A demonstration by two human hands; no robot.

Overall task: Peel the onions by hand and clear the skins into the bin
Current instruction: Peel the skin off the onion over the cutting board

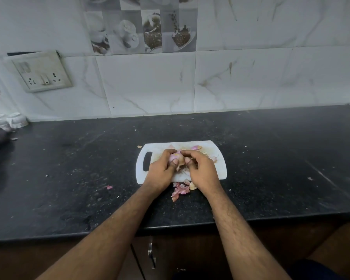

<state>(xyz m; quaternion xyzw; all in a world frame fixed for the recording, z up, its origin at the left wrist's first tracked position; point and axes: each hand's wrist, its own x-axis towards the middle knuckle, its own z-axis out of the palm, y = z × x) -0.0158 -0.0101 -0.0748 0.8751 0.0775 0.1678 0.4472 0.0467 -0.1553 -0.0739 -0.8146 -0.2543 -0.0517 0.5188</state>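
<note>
1. Peeling is under way: the left hand (162,168) cups a small onion (175,157) just above the white cutting board (220,170), its fingers curled round the bulb and its thumb pressed against the near side.
2. The right hand (202,168) meets it from the other side, fingers bent and clamped on the onion's top, with the thumb tip close to the left thumb; it looks to be picking at a flap of skin, though the skin itself is too small to make out.
3. The exposed part of the bulb shows pale pink and smooth, so I judge the outer layer to be largely off this one.
4. A second onion (196,147) lies on the far edge of the board behind the hands; whether it is already peeled I cannot tell.
5. Loose skins (180,190) lie in a small heap on the dark tabletop (69,168), just off the board's near edge and between the wrists; a stray pink scrap (109,187) sits apart to the left, and more bits lie on the board.
6. No bin is in view, and none of the skins looks gathered up, so the clearing step appears wholly undone.
7. My estimate: the peeling is well along, the tidy-up not begun.
</note>
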